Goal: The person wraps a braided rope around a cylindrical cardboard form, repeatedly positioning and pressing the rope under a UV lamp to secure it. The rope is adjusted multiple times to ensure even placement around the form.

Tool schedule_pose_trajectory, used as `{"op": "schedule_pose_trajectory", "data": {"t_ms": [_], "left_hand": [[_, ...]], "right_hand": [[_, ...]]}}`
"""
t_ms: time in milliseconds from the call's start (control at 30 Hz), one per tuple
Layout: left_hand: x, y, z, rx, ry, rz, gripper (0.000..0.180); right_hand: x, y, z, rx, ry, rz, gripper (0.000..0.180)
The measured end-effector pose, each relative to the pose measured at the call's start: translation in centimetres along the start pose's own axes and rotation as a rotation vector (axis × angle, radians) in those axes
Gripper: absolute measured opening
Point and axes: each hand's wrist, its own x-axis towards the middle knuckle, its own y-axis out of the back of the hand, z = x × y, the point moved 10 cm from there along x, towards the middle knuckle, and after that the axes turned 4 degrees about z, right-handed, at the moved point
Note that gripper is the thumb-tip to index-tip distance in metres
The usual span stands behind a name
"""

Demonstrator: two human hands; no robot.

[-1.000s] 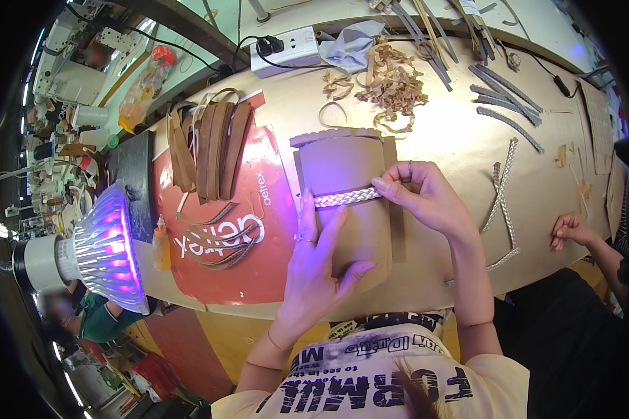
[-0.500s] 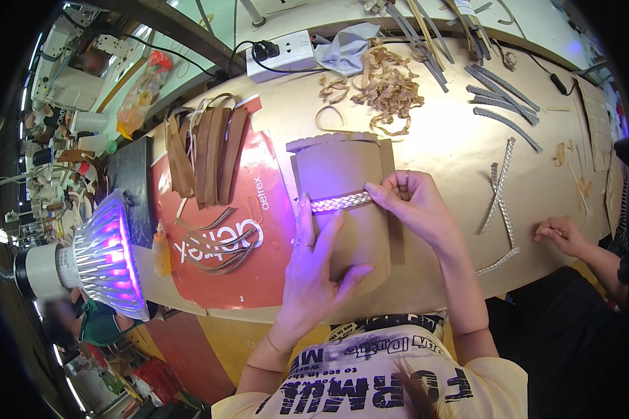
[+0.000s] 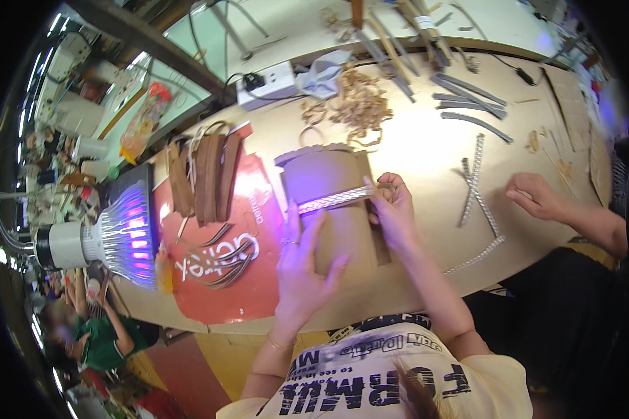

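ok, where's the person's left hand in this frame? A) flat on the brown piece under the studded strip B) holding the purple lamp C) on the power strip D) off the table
A: the left hand lies spread flat on the brown piece, just below the sparkly strip, whose end the right hand pinches; the purple lamp sits apart at the left, untouched.

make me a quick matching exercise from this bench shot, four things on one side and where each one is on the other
Things:
1. lamp
2. silver strip
3. left hand
4. power strip

Places:
A. flat on the brown piece
B. far edge of the table
C. left end of the table, glowing purple
D. lying across the brown piece

Pairs: 1-C, 2-D, 3-A, 4-B
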Motion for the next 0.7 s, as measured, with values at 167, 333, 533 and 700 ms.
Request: {"op": "schedule_pose_trajectory", "data": {"t_ms": [167,333,533,700], "left_hand": [[-0.7,-0.3,-0.6,0.111,-0.042,-0.002,0.056],[-1.2,-1.1,-2.3,-0.307,0.08,0.126,0.06],[-2.3,-2.7,-5.0,-0.511,0.227,0.107,0.066],[-2.1,-3.5,-6.9,-0.59,0.254,0.068,0.065]], "right_hand": [[-10.9,-2.5,-11.1,-0.389,1.261,0.14,0.033],[-12.7,-11.3,-6.3,-1.015,1.113,-0.483,0.075],[-11.4,-10.6,-3.6,-1.16,0.992,-0.424,0.077],[-10.5,-8.9,-3.9,-1.082,0.864,-0.303,0.079]]}}
